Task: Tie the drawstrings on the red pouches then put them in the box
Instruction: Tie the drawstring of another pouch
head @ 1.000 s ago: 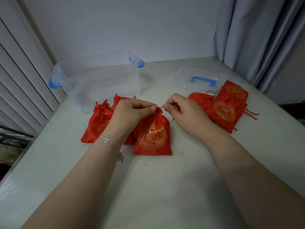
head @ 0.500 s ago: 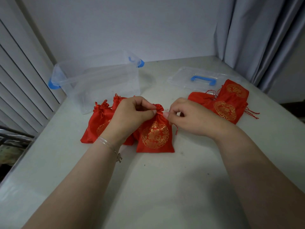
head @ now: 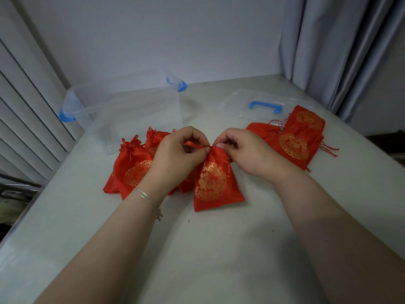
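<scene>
Both hands work at the gathered neck of one pouch (head: 215,183), which lies on the table (head: 197,260) in front of the box (head: 131,110); the left hand (head: 175,156) pinches the red drawstring (head: 194,144) between thumb and forefinger, and the right hand (head: 245,152) pinches at the neck from the other side, fingers curled. Tying well, I judge, means keeping the neck cinched tight while the cord ends cross; pull both ends evenly outward, low to the table, so the knot seats against the fabric and not up the cord. Tied pouches (head: 133,165) lie just left, partly under the left wrist; the untied pile (head: 293,141) lies to the right, beside the lid (head: 265,106). No pouch shows inside the box.
</scene>
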A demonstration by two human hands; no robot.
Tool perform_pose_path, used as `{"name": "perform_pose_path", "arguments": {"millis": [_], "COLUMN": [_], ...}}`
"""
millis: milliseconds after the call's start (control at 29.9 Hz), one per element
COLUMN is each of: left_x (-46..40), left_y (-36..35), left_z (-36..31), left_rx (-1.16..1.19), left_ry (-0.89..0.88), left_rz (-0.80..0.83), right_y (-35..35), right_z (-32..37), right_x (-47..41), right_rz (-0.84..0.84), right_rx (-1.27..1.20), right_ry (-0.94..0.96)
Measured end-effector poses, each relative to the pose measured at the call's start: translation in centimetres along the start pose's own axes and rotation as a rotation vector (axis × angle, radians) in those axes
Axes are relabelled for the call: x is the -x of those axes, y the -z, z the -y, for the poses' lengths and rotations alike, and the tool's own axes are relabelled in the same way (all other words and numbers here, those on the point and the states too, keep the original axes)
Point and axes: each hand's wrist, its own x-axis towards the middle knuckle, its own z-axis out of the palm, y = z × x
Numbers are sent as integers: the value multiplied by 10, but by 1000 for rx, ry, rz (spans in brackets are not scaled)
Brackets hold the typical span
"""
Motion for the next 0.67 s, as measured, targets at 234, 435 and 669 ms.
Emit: {"name": "perform_pose_path", "arguments": {"millis": [234,435,669], "left_x": [-3,-3,0], "left_y": [0,5,-5], "left_z": [3,6,8], "left_rx": [-105,-211,-375], "left_ry": [53,30,-246], "left_rz": [-45,-55,-93], "right_y": [-7,-12,-9], "right_z": [7,7,-3], "right_x": [7,7,-1], "right_rz": [-77,-103,-144], "right_rx": [142,201,-14], "right_ry": [163,278,72]}}
